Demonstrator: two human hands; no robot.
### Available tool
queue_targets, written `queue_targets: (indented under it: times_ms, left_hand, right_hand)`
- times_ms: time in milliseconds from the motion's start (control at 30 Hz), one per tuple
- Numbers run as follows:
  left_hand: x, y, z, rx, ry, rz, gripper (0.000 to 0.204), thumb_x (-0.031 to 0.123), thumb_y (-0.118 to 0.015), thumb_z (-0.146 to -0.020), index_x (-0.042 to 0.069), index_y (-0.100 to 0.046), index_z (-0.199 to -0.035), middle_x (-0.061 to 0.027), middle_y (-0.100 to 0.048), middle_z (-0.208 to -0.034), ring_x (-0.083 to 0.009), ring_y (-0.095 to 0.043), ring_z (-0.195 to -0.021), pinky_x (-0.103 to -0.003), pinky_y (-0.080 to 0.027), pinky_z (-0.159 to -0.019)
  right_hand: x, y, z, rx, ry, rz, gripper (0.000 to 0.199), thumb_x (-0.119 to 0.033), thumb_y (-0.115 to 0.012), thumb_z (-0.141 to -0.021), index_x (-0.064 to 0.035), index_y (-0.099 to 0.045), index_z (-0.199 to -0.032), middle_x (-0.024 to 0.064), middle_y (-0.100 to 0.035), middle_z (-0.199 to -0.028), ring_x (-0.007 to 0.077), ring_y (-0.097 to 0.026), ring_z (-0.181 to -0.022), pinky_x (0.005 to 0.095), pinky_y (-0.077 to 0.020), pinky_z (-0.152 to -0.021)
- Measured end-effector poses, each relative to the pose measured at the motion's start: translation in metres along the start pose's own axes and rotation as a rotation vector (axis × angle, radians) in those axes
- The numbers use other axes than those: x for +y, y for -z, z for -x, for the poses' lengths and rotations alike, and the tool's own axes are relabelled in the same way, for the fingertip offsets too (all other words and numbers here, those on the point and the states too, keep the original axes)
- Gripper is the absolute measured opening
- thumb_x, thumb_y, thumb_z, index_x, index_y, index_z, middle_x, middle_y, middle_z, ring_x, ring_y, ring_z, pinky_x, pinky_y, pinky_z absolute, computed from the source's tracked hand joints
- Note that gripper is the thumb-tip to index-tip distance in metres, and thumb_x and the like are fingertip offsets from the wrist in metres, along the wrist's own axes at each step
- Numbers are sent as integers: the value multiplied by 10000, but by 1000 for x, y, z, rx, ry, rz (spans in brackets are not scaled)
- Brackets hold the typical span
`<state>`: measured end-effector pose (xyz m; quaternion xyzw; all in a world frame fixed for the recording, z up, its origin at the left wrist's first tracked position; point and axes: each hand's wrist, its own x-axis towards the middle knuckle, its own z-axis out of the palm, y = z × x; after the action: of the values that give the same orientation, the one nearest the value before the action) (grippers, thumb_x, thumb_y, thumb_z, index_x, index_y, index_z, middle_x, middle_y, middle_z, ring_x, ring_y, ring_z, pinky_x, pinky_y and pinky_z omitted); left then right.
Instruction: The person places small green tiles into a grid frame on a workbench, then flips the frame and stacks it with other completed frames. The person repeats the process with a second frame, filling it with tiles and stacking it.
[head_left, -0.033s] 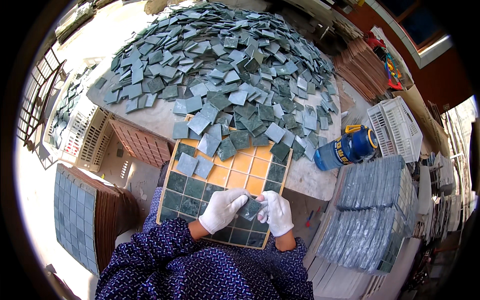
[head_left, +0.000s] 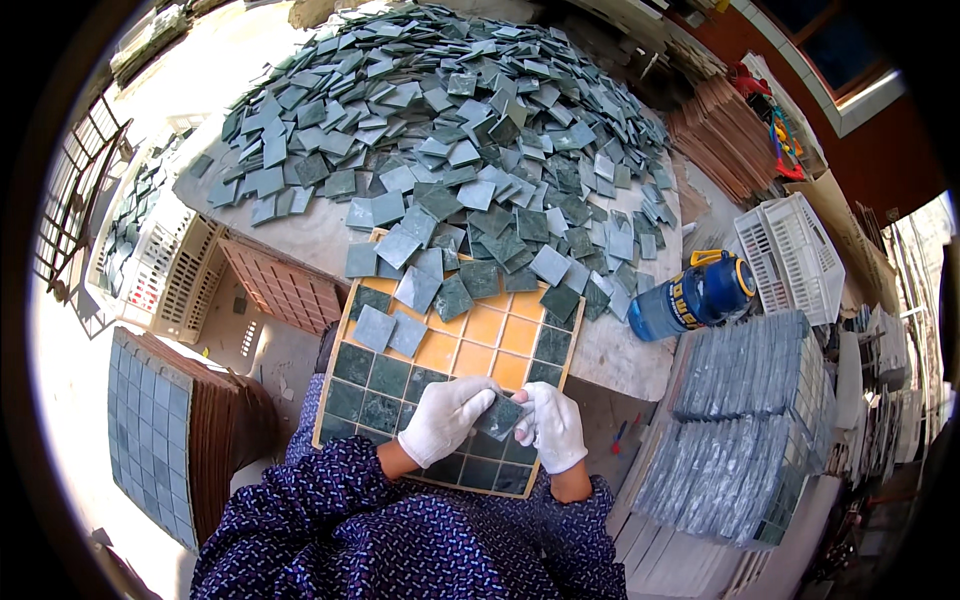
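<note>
In the head view, a dark green square stone tile (head_left: 499, 417) sits between your white-gloved left hand (head_left: 440, 418) and white-gloved right hand (head_left: 555, 425), turned corner-on to you. Being square, it has no long axis, and neither hand is clearly nearer. Your left fingers pinch its upper-left side; your right fingers grip its right edge. The tile is over the shallow orange gridded tray (head_left: 476, 325), whose uncovered cells begin just beyond your fingertips, on the side away from you. Whether the tile touches the tray, you cannot tell from this angle.

Your gloves look soft and knitted, against stone that is flat, hard-edged and faintly veined. The tray's pale raised ribs mark out square cells; mottled green tiles fill the rows nearest you and part of both sides. Two loose grey-green square tiles (head_left: 374, 328) lie askew over its left part, near a jumbled heap of grey-green stone tiles (head_left: 450, 130) on the pale, dusty desk (head_left: 635, 365). At the desk's right lies a translucent blue plastic bottle (head_left: 685, 300), rounded and glossy.
</note>
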<state>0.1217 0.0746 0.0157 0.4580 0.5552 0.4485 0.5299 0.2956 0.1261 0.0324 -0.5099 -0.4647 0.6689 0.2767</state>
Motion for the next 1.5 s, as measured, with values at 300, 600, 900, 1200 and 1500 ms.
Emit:
queue_targets:
  times_ms: [300,600,900,1200,1500]
  left_hand:
    - [-19,-10,-1,-7,-72,-17,449,229,-707,-835,-15,-568,-1185,-139,-670,-926,-190,-655,-874,-312,-509,-786]
    - [-34,-19,4,-163,-124,32,521,84,-670,-803,17,-459,-1275,-91,-604,-1030,-167,-596,-931,-302,-487,-827]
    - [-22,33,19,-129,275,403,188,108,-494,-961,21,-488,-1127,-25,-588,-853,-88,-580,-687,-222,-507,-621]
    - [-6,408,67,872,-232,763,457,252,-534,-963,-28,-379,-1290,-198,-407,-1292,-268,-447,-1161,-344,-448,-930]
    - [4,263,5,509,-139,-71,302,145,-581,-923,-32,-585,-1168,-64,-635,-1013,-93,-588,-867,-241,-494,-763]
  right_hand:
    - [12,-17,0,137,98,29,134,-110,-622,-898,1,-646,-968,25,-628,-713,65,-576,-534,195,-419,-452]
    - [4,-10,6,241,105,110,132,-99,-651,-868,13,-664,-936,21,-635,-694,58,-561,-528,207,-423,-473]
    - [15,-9,3,118,212,403,176,-87,-648,-851,24,-680,-984,63,-678,-763,90,-619,-589,247,-486,-549]
    - [22,23,8,252,125,264,164,-72,-607,-853,40,-648,-966,62,-646,-752,80,-582,-563,213,-441,-489]
    - [0,-41,-77,162,606,856,312,-220,-720,-793,-71,-624,-1049,120,-662,-992,274,-664,-861,380,-524,-716]
